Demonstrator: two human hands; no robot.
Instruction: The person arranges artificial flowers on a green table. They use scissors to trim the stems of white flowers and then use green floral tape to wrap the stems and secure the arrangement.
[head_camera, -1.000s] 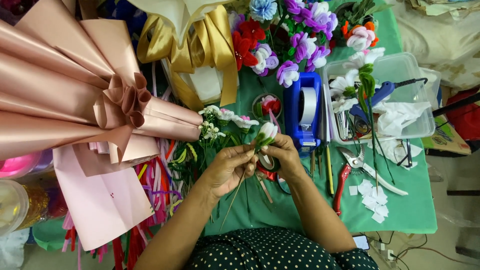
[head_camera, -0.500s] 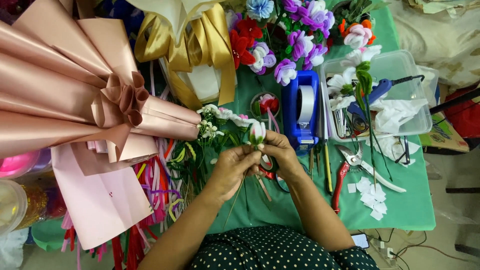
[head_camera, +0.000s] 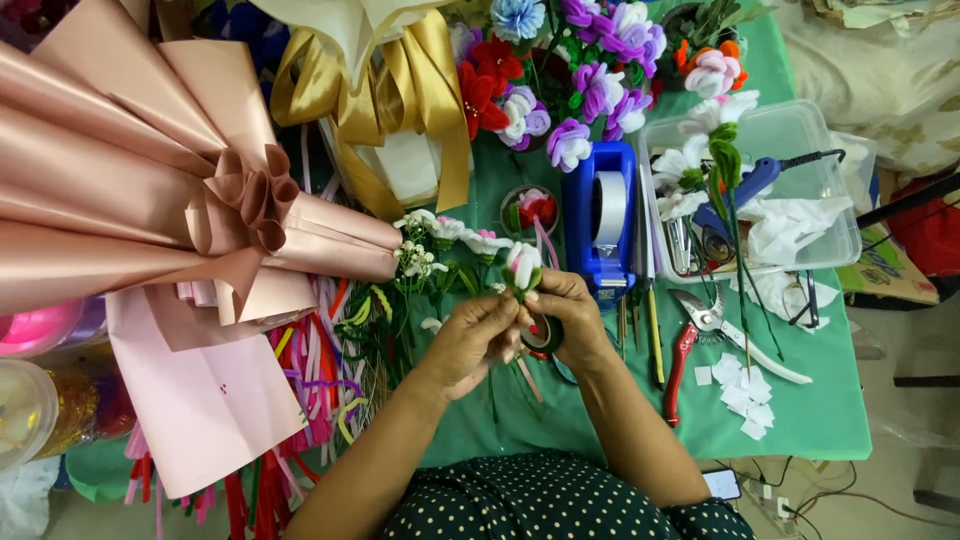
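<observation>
Over the green table (head_camera: 800, 420), both hands meet at a small handmade flower bud (head_camera: 522, 266), white and pink with green at its base. My left hand (head_camera: 472, 340) pinches the stem just below the bud. My right hand (head_camera: 562, 310) closes around the stem from the other side, and a roll of dark green floral tape (head_camera: 545, 335) shows beneath its fingers. The stem itself is mostly hidden by my fingers.
A large rose-gold paper bouquet wrap (head_camera: 150, 190) fills the left. A gold ribbon bow (head_camera: 390, 90), pipe-cleaner flowers (head_camera: 590, 70), a blue tape dispenser (head_camera: 600, 215), a clear plastic bin (head_camera: 790, 190) with a glue gun, red-handled pruners (head_camera: 690, 350) and white paper squares (head_camera: 745, 390) lie around.
The bud and both hands have shifted slightly left, and the fingers have turned a little on the stem. Nothing was picked up or let go.
</observation>
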